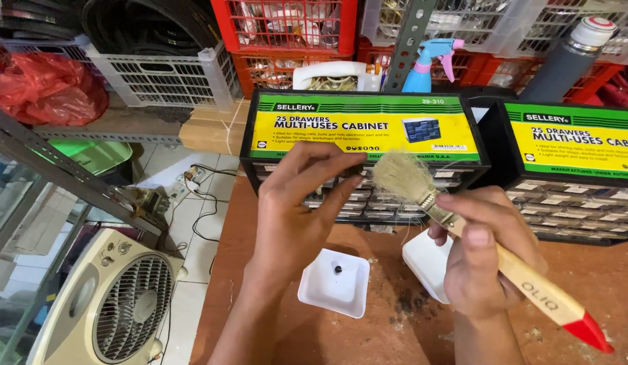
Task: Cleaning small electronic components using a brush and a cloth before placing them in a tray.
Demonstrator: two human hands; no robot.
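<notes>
Two hands at work: your left hand [293, 203] reaches into the black many-drawer cabinet [368, 196], grip unclear; your right hand [479, 257] clenches the wooden, red-tipped paintbrush [462, 233]. Risk: bristles could flick the speck from the white square tray [334, 284].

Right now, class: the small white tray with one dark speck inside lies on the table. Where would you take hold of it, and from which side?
Grip the small white tray by its raised rim, from the near edge, thumb inside, fingers under. That side looks free; the left hand is above its far edge, and keeping it level should keep the dark speck inside.
</notes>
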